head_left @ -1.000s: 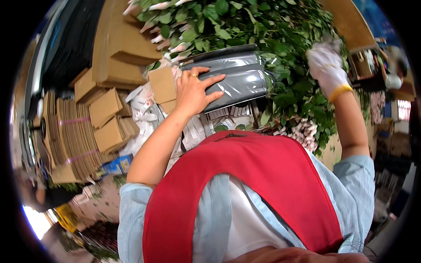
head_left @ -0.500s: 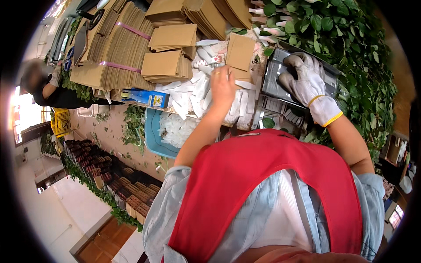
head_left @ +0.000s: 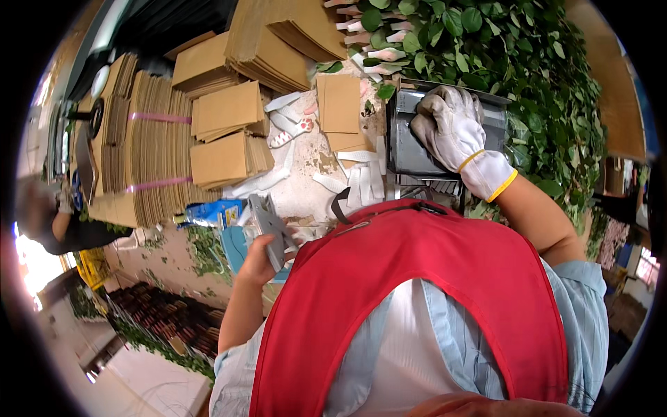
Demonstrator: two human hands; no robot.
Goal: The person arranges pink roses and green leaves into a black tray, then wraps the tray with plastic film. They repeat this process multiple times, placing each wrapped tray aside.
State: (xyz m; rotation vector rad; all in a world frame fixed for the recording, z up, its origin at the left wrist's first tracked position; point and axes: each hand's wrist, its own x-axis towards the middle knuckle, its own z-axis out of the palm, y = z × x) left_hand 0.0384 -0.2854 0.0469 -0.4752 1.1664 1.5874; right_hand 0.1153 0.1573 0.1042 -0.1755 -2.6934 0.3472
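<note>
My bare left hand (head_left: pixel 258 260) is closed round a grey, flat, metal-looking piece (head_left: pixel 268 224), tilted at the table's near edge; its exact kind does not show. My right hand (head_left: pixel 451 128), in a white work glove with a yellow cuff edge, rests in a dark grey rectangular tray (head_left: pixel 404 154). Its fingers are curled, and whatever lies under them is hidden. White strips (head_left: pixel 363 182) lie on the worn tabletop between my hands, with a paw-print strip (head_left: pixel 295 131) among them. Flat brown cards (head_left: pixel 338 104) lie left of the tray.
Stacks of brown cardboard (head_left: pixel 161 139) fill the left side, some tied with pink bands. Leafy green stems (head_left: pixel 535 118) pile up at the right. A blue tool (head_left: pixel 212 213) sits on the left edge, near a blue bin (head_left: pixel 233 249). Another person (head_left: pixel 52 222) stands far left.
My left hand has left the white strips, moved left and nearer me, and now holds the grey piece. Many strips are gone from the tabletop's middle. My right hand stays at the tray.
</note>
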